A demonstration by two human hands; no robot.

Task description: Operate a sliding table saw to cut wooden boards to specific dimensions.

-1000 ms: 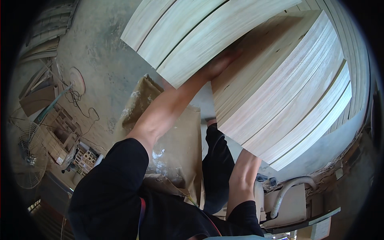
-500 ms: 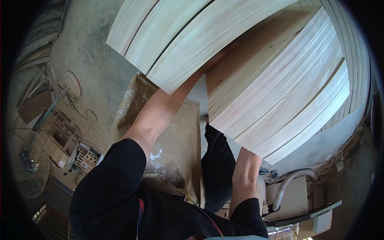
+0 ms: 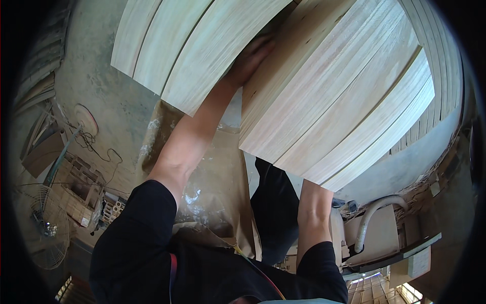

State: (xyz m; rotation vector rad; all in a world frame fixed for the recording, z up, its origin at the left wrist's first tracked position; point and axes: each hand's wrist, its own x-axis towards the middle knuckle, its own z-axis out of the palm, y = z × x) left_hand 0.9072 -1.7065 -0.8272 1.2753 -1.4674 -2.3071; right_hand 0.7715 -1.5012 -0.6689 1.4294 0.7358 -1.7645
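Note:
A thick stack of pale wooden boards (image 3: 324, 101) lies at a slant in front of me, its long side face turned toward the left. Against that face rests my left hand (image 3: 255, 55), its fingers stretched out along the wood in a shadowed gap. Left of the gap, a second group of pale boards (image 3: 192, 55) overhangs my forearm. My right forearm (image 3: 315, 213) runs up beneath the near right corner of the stack. The boards hide my right hand, so its grip does not show.
A brown sheet covering (image 3: 210, 172) hangs below the boards. To the left are a wire-cage fan (image 3: 50, 228), a round disc with a cord (image 3: 86, 120) and a wooden pallet (image 3: 78, 177). A ribbed hose (image 3: 369, 220) curves at the lower right. More boards (image 3: 445, 66) lie at the far right.
Both groups of boards sit farther left in view, and the gap between them looks wider. More of my left hand shows against the side face. My right forearm stays under the near corner.

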